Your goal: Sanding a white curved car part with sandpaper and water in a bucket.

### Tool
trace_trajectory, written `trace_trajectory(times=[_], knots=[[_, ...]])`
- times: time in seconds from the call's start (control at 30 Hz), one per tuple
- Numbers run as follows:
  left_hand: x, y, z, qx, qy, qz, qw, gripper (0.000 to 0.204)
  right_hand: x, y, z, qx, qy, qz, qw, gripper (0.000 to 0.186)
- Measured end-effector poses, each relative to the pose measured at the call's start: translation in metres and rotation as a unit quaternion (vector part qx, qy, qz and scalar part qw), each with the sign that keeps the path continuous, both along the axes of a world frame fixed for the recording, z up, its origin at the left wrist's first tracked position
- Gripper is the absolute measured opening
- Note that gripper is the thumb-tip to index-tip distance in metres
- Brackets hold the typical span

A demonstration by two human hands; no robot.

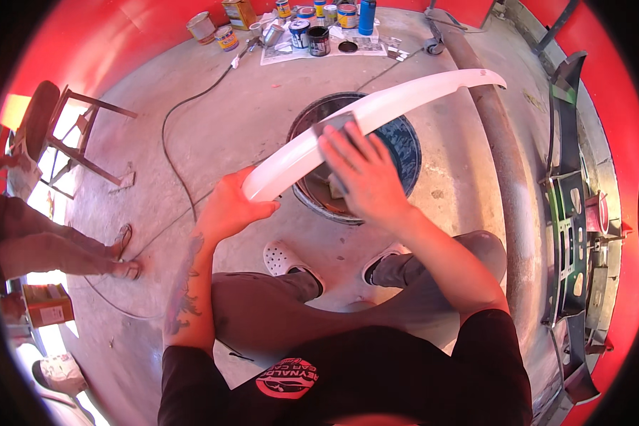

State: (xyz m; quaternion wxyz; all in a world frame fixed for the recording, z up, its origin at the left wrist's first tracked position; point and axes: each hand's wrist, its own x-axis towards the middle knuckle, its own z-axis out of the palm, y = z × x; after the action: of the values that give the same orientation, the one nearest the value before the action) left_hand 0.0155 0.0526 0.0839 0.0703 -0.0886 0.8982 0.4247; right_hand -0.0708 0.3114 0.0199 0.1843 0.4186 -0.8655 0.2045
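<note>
A long, curved white trim piece (pixel 422 91) slants across in front of me, its far end up to the right. My left hand (pixel 232 204) is closed around its near left end, thumb along the lower edge. Over the middle of the piece lies a dark grey sheet of sandpaper (pixel 334 124). My right hand (pixel 362 167) presses this sheet against the white surface, fingers laid across it; the palm side is hidden. Directly beneath is a round dark tub (pixel 410 142) with water in it, partly covered by the piece and my right hand.
Paint cans (pixel 299 33) and a blue bottle (pixel 367 17) stand on newspaper at the back. A dark hose (pixel 165 128) crosses the concrete floor. A rusty pipe (pixel 508 184) and dark car panels (pixel 566 234) line the right. Another person's legs (pixel 57 245) and a chair (pixel 71 142) are left.
</note>
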Motion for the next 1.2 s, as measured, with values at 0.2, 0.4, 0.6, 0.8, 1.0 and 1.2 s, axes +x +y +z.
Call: trace_trajectory(times=[0.2,0.4,0.6,0.8,1.0,1.2], knots=[[0.007,-0.017,-0.015,0.066,0.010,-0.051,0.996,0.054,0.013,0.004,0.002,-0.104,-0.086,0.091,0.987,0.047],[0.000,-0.020,-0.011,0.061,0.000,-0.065,0.996,0.044,-0.015,0.038,-0.009,-0.610,-0.436,-0.166,0.641,0.041],[0.005,-0.018,-0.011,0.089,0.042,-0.108,0.989,0.048,-0.046,0.038,-0.025,-0.664,-0.601,-0.083,0.437,0.051],[0.009,-0.019,-0.001,0.078,-0.035,-0.086,0.993,0.062,-0.046,0.031,-0.022,-0.706,-0.590,-0.066,0.386,0.056],[0.007,-0.009,0.006,0.023,-0.054,-0.126,0.990,0.057,-0.051,0.037,-0.024,-0.751,-0.579,0.010,0.316,0.045],[0.012,-0.010,0.001,0.037,-0.036,-0.098,0.994,0.053,-0.048,0.031,-0.019,-0.730,-0.590,0.007,0.346,0.043]])
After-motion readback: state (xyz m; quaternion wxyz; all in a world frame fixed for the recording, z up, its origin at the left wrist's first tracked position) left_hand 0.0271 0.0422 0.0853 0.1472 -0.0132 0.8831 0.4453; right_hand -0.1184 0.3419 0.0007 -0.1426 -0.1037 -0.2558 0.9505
